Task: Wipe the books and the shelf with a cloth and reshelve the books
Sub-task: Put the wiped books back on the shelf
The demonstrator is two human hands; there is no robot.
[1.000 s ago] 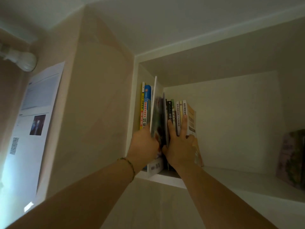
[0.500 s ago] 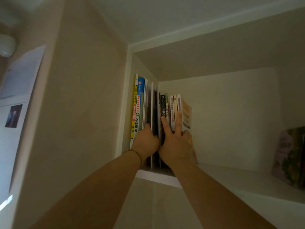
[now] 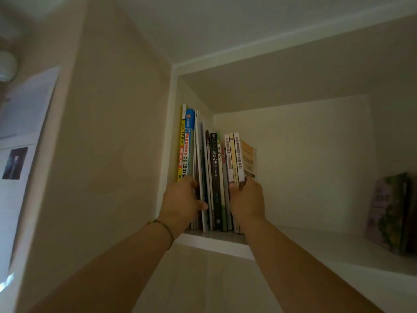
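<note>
A row of upright books point(image 3: 214, 168) stands at the left end of a high white shelf point(image 3: 338, 249). My left hand point(image 3: 184, 201) reaches up to the left part of the row, its fingers curled over the thin pale books point(image 3: 200, 154) and its thumb across a spine. At the row's right end my right hand point(image 3: 248, 199) grips the white-spined books point(image 3: 234, 154), with fingers on the spines and the thumb on the orange cover. A black-spined book point(image 3: 214, 159) stands between my hands. No cloth is in view.
Another book with a flowery cover point(image 3: 390, 213) leans at the shelf's right end. The shelf's left side panel point(image 3: 173, 132) is close to the row. Papers point(image 3: 20, 141) hang on the wall at far left. The ceiling is just above.
The thin book my left hand held tilted out is now upright in the row. My right hand's straight fingers have left the middle spines and curled round the right-end books.
</note>
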